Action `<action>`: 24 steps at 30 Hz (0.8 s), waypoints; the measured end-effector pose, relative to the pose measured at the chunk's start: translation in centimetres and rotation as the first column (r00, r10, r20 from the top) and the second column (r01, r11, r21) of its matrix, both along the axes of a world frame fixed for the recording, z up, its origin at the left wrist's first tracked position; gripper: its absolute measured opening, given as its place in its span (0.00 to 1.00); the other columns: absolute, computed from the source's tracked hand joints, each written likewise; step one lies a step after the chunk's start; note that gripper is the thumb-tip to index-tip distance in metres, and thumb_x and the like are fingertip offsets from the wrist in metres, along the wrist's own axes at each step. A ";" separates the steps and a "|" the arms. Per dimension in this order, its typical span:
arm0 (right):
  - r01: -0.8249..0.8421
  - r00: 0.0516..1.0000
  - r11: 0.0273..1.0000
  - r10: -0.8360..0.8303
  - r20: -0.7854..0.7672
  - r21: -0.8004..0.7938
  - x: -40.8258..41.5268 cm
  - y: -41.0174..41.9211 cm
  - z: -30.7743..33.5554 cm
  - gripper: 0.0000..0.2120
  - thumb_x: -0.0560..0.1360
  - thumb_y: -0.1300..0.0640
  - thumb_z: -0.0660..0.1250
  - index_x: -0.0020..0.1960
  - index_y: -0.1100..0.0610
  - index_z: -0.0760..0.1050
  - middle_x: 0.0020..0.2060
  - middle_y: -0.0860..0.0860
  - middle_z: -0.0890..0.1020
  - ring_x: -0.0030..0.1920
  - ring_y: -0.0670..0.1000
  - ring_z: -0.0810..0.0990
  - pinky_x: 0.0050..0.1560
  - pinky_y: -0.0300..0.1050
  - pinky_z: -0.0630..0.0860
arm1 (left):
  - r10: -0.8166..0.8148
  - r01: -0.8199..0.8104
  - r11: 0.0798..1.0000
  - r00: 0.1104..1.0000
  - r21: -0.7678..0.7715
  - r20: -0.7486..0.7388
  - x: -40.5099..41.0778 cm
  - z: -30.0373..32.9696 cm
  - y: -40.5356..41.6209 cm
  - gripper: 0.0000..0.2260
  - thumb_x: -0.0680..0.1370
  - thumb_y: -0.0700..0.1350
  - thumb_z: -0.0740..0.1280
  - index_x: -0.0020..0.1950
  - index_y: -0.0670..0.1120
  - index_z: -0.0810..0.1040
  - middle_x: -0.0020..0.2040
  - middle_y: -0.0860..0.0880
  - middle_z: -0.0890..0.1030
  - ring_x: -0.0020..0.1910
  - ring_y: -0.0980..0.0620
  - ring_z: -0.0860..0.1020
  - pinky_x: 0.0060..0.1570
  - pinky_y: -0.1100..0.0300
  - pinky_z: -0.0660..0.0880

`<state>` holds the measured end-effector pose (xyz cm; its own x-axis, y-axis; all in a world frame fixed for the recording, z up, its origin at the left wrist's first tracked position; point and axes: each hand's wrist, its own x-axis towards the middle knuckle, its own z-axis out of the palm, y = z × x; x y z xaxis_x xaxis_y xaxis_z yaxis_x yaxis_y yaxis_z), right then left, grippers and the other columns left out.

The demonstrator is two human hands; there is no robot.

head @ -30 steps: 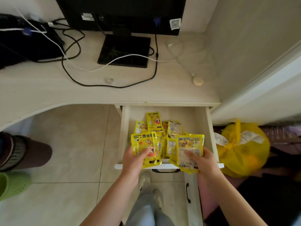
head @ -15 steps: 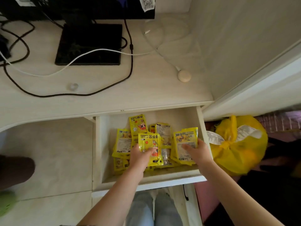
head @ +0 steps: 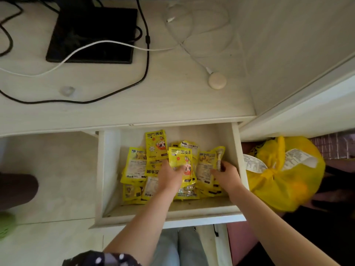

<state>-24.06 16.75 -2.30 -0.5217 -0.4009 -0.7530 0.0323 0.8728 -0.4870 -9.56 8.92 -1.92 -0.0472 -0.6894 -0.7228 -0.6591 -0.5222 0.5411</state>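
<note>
While both arms reach into the open white wooden drawer (head: 238,169), the left hand (head: 171,174) pinches a flat yellow plastic sachet with a cartoon face (head: 181,160). At its three o'clock, the right hand (head: 227,174) curls its fingers round a yellow label-side sachet (head: 205,166). Both sachets are held over the heap of yellow sachets (head: 135,166), which spreads toward nine o'clock.

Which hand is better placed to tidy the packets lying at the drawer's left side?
Probably left. The left hand sits beside the left-side packets; the right hand grips a packet by the right wall of the drawer.
</note>
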 end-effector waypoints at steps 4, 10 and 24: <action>-0.106 0.992 0.992 0.109 -0.061 0.063 0.2 0.4 0.5 0.18 0.76 0.57 0.64 0.65 0.56 0.69 0.58 0.55 0.80 0.55 0.57 0.79 0.50 0.47 0.75 | -0.143 0.148 0.987 0.987 -0.066 0.073 0.4 0.3 0.9 0.13 0.77 0.42 0.69 0.60 0.42 0.73 0.58 0.48 0.79 0.48 0.50 0.77 0.39 0.69 0.69; -0.271 0.934 0.962 0.269 -0.233 0.025 1.2 1.4 3.4 0.26 0.76 0.60 0.63 0.72 0.60 0.60 0.68 0.59 0.71 0.67 0.60 0.71 0.65 0.54 0.72 | -0.238 0.254 0.961 0.961 -0.110 0.143 2.8 1.7 1.9 0.16 0.77 0.40 0.67 0.64 0.45 0.73 0.64 0.50 0.77 0.44 0.58 0.75 0.30 0.72 0.68; -0.617 0.758 0.783 0.568 -0.322 -0.071 5.4 2.9 11.0 0.22 0.79 0.56 0.62 0.70 0.58 0.64 0.64 0.58 0.75 0.63 0.59 0.75 0.58 0.47 0.72 | -0.161 0.257 0.865 0.956 -0.432 0.245 10.5 10.0 6.4 0.08 0.79 0.45 0.64 0.57 0.49 0.76 0.49 0.52 0.82 0.48 0.52 0.81 0.46 0.53 0.79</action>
